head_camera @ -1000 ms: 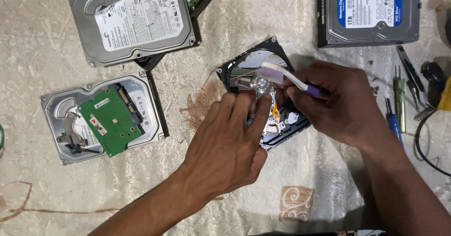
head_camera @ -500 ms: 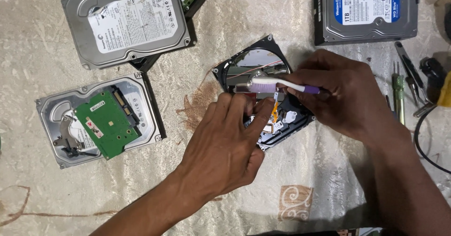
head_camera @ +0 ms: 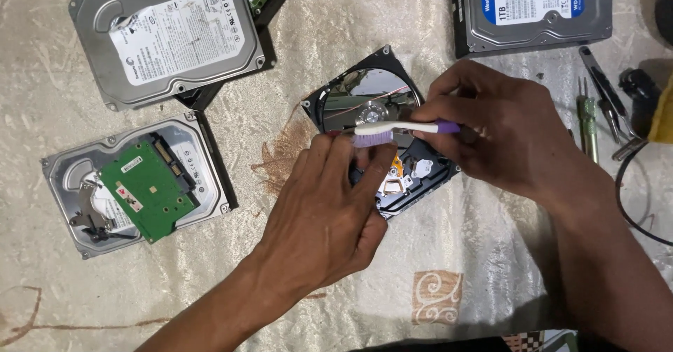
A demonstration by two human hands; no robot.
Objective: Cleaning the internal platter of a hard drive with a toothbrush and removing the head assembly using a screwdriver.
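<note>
Both hands busy: right hand [head_camera: 501, 138] pinches the white-and-purple toothbrush [head_camera: 399, 129], left hand [head_camera: 329, 212] probably steadies the opened black hard drive [head_camera: 364, 96]; brush lightly.

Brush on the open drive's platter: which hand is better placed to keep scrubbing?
Right. The right hand already holds the brush with its bristles on the platter. The left hand lies on the open drive, steadying it.

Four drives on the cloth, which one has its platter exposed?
The open hard drive in the middle, under both hands: its mirror-like disc shows, with the toothbrush over it. The others show a labelled lid or a green circuit board.
</note>
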